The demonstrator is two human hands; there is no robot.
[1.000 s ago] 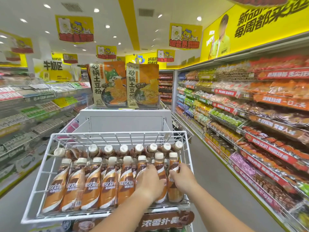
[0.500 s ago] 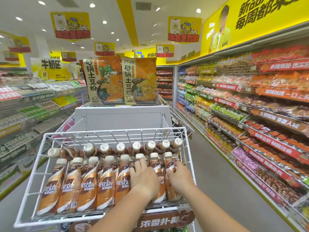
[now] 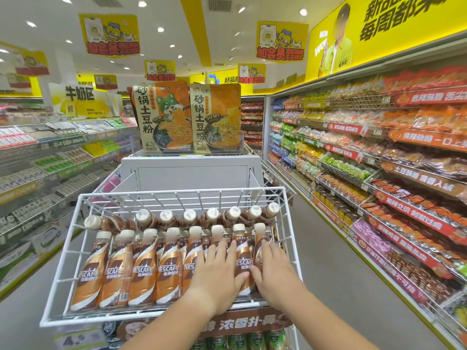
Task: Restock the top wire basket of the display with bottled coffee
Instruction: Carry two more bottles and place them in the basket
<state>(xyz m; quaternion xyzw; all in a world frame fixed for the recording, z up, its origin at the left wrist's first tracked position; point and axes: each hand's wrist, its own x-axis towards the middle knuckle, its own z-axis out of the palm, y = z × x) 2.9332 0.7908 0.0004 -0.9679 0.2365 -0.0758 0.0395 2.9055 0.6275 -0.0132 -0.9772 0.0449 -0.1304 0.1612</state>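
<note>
Head view: white basket (image 3: 63, 251) filled with bottles (image 3: 141, 271) lying in rows. Left hand (image 3: 217, 271) spread flat, grip open, on the bottles. Right hand (image 3: 274, 271) likewise flat and open on the rightmost bottle (image 3: 260, 248).

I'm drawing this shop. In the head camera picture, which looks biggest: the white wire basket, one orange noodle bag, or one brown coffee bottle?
1. White wire basket, clearly the biggest.
2. Orange noodle bag.
3. Brown coffee bottle, smallest in the picture.
The bag stands farther back than the bottle, so their real sizes are uncertain.
</note>
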